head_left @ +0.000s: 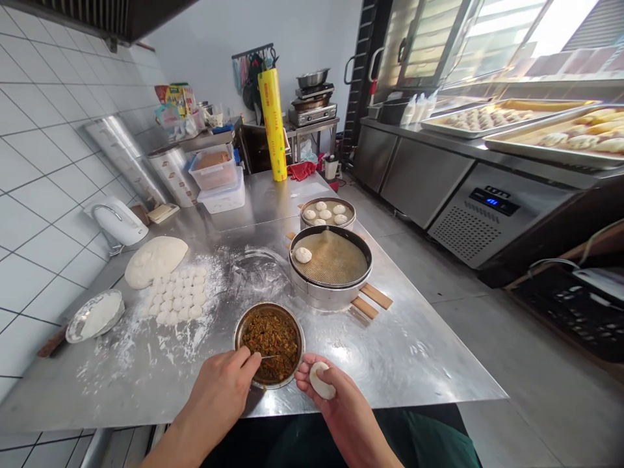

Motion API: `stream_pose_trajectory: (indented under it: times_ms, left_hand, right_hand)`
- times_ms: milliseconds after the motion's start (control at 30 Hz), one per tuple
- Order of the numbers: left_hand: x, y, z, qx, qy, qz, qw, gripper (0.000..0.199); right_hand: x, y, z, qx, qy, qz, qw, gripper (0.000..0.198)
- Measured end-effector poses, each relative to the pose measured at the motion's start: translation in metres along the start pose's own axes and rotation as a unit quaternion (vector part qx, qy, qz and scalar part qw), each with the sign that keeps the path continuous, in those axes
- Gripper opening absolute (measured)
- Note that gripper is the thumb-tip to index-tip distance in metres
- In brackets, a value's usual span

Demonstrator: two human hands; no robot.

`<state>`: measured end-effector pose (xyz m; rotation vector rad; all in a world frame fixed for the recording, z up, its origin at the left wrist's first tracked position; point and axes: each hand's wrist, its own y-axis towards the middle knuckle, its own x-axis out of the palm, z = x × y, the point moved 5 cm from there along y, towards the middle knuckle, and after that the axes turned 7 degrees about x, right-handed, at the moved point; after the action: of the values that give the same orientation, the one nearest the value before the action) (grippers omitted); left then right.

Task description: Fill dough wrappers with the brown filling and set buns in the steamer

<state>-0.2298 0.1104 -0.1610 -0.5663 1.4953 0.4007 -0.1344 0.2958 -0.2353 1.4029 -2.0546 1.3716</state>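
Your left hand (221,383) is over the near left rim of a round, shiny metal bowl (237,331), its fingers (252,364) pinched narrowly on a thin metal utensil (269,357). The utensil's visible part lies over the dark brown, chopped filling (273,328) inside; its hidden end you cannot make out.

Your right hand (344,403), just beside the bowl's right side, holds a flat, round white piece of dough (322,382), fingers curled beneath and thumb pressed on its face. The dough is clear of the stainless-steel worktop (400,364).

Beyond the bowl, to the right, stands a round metal steamer (316,296) with a tan mesh liner (338,260); one pleated white bun (303,255) sits at its left edge. Just behind it, a smaller-looking round steamer (353,220) bears several more white buns (325,214).

On your left, many small white dough pieces (178,296) lie close together on floured metal, beside a large, smooth slab of pale dough (156,260). Nearer the wall is a shallow bowl of white flour (97,315).
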Motion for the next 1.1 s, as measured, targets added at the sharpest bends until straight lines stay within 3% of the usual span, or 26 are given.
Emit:
stream_pose_trajectory:
  times_ms: [233, 400, 600, 767, 833, 967, 1100]
  left_hand:
    - [0.003, -0.003, 0.011, 0.029, -0.035, -0.032, 0.998, 0.042]
    - [-0.004, -0.002, 0.003, -0.026, -0.154, -0.03, 0.987, 0.038]
    - [-0.005, 0.005, -0.014, -0.12, -0.356, -0.01, 0.927, 0.03]
    - [-0.006, 0.005, -0.023, -0.173, -0.441, -0.01, 0.881, 0.026]
    - [-0.011, 0.004, -0.023, -0.182, -0.46, 0.006, 0.869, 0.027]
    - [-0.019, 0.002, -0.013, -0.19, -0.49, 0.062, 0.849, 0.028]
    - [-0.013, 0.0, 0.006, -0.175, -0.419, 0.158, 0.877, 0.034]
  right_hand:
    - [0.003, 0.001, -0.002, 0.007, -0.001, 0.01, 1.0, 0.032]
    - [0.005, 0.0, -0.003, 0.004, -0.015, 0.004, 1.0, 0.032]
    - [0.001, -0.004, -0.007, 0.003, 0.002, 0.048, 0.999, 0.035]
    - [-0.001, -0.002, -0.02, -0.043, 0.034, 0.113, 0.992, 0.033]
    - [0.008, 0.001, -0.024, -0.041, 0.018, 0.125, 0.991, 0.032]
    - [0.039, 0.008, -0.027, -0.038, 0.044, 0.087, 0.995, 0.028]
    - [0.066, 0.013, -0.024, -0.026, 0.095, 0.052, 0.994, 0.02]
